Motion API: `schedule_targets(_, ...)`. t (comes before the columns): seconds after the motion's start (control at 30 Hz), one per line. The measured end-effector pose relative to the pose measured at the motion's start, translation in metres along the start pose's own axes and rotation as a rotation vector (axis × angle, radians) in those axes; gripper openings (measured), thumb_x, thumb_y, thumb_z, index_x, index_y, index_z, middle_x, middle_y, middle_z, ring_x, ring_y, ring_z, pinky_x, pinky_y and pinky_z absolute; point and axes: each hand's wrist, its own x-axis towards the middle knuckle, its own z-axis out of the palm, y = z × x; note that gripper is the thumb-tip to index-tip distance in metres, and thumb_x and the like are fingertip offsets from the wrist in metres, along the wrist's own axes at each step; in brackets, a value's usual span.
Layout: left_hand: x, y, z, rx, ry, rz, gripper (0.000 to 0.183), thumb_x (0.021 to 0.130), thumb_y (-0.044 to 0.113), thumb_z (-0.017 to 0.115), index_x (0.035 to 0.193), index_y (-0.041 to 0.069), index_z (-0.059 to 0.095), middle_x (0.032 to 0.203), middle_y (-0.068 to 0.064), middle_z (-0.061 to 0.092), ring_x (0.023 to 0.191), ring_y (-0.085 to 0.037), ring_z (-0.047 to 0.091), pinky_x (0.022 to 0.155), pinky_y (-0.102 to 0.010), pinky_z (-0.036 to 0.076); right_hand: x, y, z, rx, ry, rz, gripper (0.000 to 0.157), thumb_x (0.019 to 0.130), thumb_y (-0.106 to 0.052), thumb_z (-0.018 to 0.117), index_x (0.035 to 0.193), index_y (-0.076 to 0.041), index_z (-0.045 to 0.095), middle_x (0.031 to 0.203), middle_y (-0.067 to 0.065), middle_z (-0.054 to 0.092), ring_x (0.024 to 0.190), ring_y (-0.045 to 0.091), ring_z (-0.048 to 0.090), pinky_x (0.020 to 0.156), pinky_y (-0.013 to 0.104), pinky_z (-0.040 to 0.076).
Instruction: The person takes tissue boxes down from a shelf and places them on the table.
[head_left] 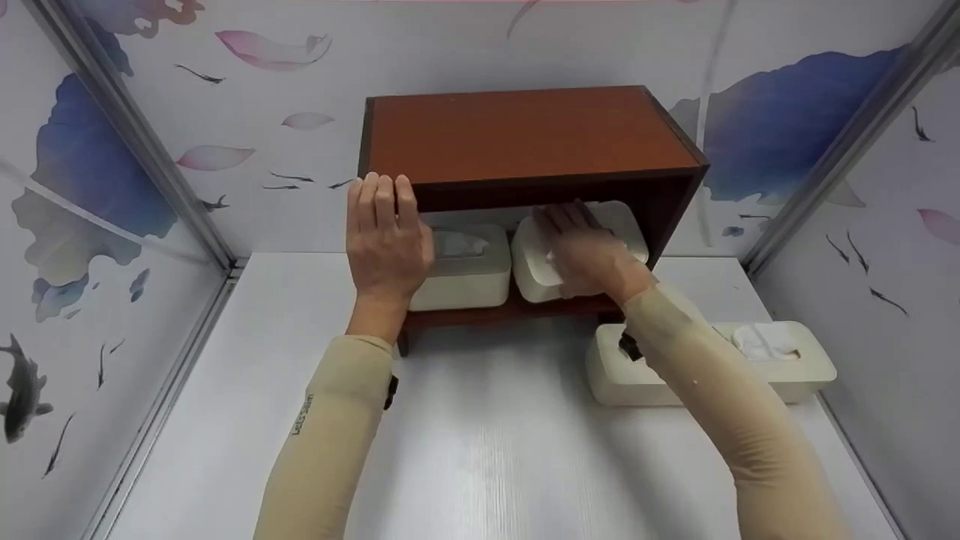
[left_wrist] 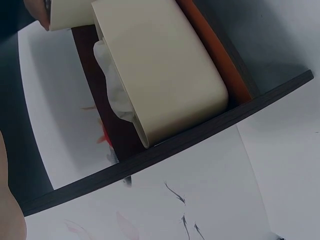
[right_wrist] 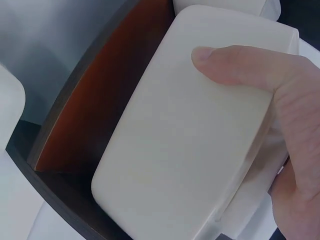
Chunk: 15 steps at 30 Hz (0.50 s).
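A cream tissue box (head_left: 544,281) sits tilted in the right half of a brown wooden shelf unit (head_left: 525,135). My right hand (head_left: 589,255) grips this box, with the thumb (right_wrist: 225,62) across its smooth front side and the fingers over its top. Beside it on the left stands a second cream tissue box (head_left: 469,289), whose white tissue (left_wrist: 115,87) pokes from the opening. My left hand (head_left: 388,240) rests at the unit's front left corner, fingers straight and together against the top edge.
Two more cream tissue boxes, one with a visible tissue (head_left: 765,341), stand on the white table (head_left: 480,450) at the right, partly behind my right sleeve (head_left: 720,397). Printed wall panels (head_left: 285,150) with metal corner posts close in the back and sides. The unit has short legs.
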Motion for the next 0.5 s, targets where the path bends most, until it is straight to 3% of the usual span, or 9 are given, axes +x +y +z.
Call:
schedule_targets(0.17,0.000,0.001,0.000,-0.002,0.005,-0.005,0.038,0.094,0.020,0.044,0.128,0.005,0.048,0.125,-0.016,0.053,0.124,-0.031,0.051,0.116,-0.042,0.038,-0.008,-0.005,0.005,-0.018,0.158,-0.043,0.083,0.076,-0.026,0.064,0.149,0.000,0.033,0.145,0.023,0.043,0.135,0.042,0.041,0.117,0.054,0.030)
schedule_targets(0.5,0.001,0.000,0.000,-0.022,0.024,-0.003,0.036,0.094,0.020,0.046,0.127,0.004,0.049,0.123,-0.016,0.053,0.123,-0.031,0.051,0.116,-0.042,0.037,-0.024,-0.017,0.003,0.034,0.159,-0.007,0.108,0.051,-0.030,0.078,0.145,0.000,0.034,0.140,0.020,0.043,0.129,0.041,0.040,0.114,0.056,0.032)
